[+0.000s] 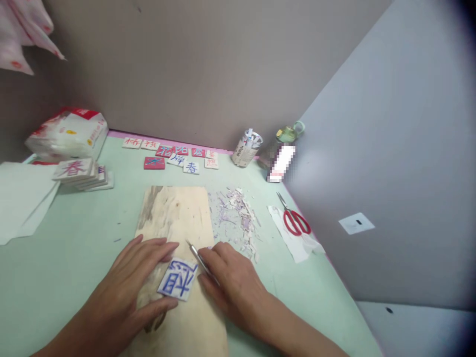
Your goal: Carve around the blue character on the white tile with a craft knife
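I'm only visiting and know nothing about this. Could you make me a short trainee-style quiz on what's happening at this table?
1. Which hand holds the slim metal tool?
2. True or false: the red-handled scissors lie on the wooden board.
3. The marks on the tile nearest the tool are: A) red, B) blue, C) green.

Key:
1. The right hand.
2. False; they lie to its right, partly over a white sheet.
3. B.

Slim pointed tool (pixel 194 252) in the right hand (pixel 238 283), left hand (pixel 130 283) beside a blue-marked tile (pixel 178 279) on a wooden board (pixel 188 213).
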`<state>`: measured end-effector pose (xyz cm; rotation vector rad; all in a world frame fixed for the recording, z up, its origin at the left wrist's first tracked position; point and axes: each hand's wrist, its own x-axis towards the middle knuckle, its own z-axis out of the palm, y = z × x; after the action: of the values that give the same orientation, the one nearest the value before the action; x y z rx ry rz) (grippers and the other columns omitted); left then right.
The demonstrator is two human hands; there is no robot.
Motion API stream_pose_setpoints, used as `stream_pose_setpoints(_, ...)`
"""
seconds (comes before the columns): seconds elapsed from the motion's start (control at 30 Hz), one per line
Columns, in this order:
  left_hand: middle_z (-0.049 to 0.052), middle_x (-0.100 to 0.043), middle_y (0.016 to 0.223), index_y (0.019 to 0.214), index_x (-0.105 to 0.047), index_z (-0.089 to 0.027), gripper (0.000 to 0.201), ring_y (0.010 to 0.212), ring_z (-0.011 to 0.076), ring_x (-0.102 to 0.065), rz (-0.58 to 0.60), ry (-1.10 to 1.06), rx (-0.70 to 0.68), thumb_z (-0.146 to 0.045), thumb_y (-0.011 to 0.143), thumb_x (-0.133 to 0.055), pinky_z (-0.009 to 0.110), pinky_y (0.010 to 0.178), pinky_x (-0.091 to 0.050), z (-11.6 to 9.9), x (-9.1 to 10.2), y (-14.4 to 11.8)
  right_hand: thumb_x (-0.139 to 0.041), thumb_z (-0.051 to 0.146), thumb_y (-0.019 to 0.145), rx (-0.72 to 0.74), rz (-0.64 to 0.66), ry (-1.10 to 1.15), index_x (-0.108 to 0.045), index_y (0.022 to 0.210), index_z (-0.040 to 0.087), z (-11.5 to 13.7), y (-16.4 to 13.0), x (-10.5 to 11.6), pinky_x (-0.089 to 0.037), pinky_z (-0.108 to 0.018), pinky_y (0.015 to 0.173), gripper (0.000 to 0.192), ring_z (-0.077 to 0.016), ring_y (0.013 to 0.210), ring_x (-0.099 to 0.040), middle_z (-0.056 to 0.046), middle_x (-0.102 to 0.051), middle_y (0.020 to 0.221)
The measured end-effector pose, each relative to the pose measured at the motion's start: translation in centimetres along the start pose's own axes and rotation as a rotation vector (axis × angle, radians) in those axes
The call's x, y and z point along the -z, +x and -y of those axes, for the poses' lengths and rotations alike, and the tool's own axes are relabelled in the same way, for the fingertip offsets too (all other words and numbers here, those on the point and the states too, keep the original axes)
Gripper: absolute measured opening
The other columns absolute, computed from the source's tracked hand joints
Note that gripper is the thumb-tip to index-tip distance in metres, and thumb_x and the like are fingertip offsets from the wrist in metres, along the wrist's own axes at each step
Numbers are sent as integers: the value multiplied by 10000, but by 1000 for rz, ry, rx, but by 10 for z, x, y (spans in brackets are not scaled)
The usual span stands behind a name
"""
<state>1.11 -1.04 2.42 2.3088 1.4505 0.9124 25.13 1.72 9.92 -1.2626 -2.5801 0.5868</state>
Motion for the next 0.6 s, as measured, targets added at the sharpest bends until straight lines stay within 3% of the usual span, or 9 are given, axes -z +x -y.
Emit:
stream_pose_setpoints(0.17,90,-582,1339,1439,-371,-222,742,1354,306,-451,28,115,18,-543,844,-676,549,1210,-195,-19,5,6,-442,176,955,-54,-25,38,-594,1092,210,-10,0,-2,-444,-317,646,207,-196,782,-546,-69,-571,926)
stream_pose_setpoints(0.4,49,-538,1409,1437,-344,-247,581,1425,237,-370,76,91,41,-249,883,-521,482,1240,-143,-20,12,7,-460,124,896,-135,-21,208,-531,966,213,-18,-1,7,-398,-280,639,134,-142,718,-506,-10,-562,867)
stream_pose_setpoints(0.6,43,-561,1385,1417,-391,-261,584,1415,258,-388,24,69,39,-391,884,-591,469,1240,-153,-17,6,6,-438,110,892,-218,28,447,-476,918,222,-12,-1,15,-349,-249,598,121,-118,685,-467,39,-521,777)
